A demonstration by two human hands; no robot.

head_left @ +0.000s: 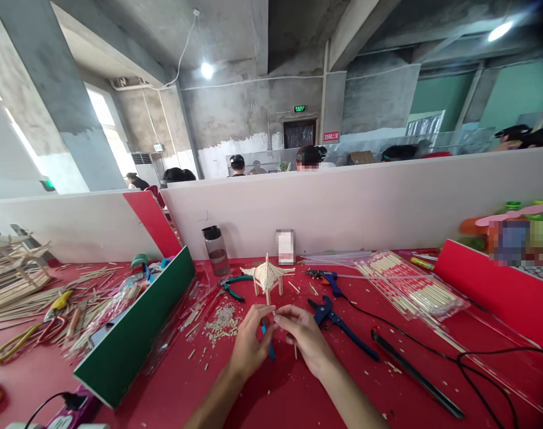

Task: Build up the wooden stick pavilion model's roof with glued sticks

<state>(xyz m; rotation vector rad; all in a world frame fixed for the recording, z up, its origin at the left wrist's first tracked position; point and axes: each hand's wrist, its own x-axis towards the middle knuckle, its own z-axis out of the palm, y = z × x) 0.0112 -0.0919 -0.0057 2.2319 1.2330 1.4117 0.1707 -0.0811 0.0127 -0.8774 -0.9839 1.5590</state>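
Note:
My left hand (252, 338) and my right hand (306, 335) meet at the fingertips above the red table, just in front of a small pavilion model (268, 275) built of wooden sticks. The fingers of both are closed in a pinch. Whatever is between the left fingertips is too small to make out. Below the right hand's fingers a thin wooden stick (295, 352) pokes out, apparently held there. A blue tool (270, 348), partly hidden, lies under the left hand. To the right are a blue cutter (338, 325) and a glue gun (327, 279).
Green-handled pliers (233, 292) and a pile of stick offcuts (222, 326) lie left of the model. A water bottle (216, 253) stands behind. Bagged sticks (414, 283), a black bar (417, 372) and a cable occupy the right. A green board (137, 328) stands left; people sit beyond the white partition (365, 208).

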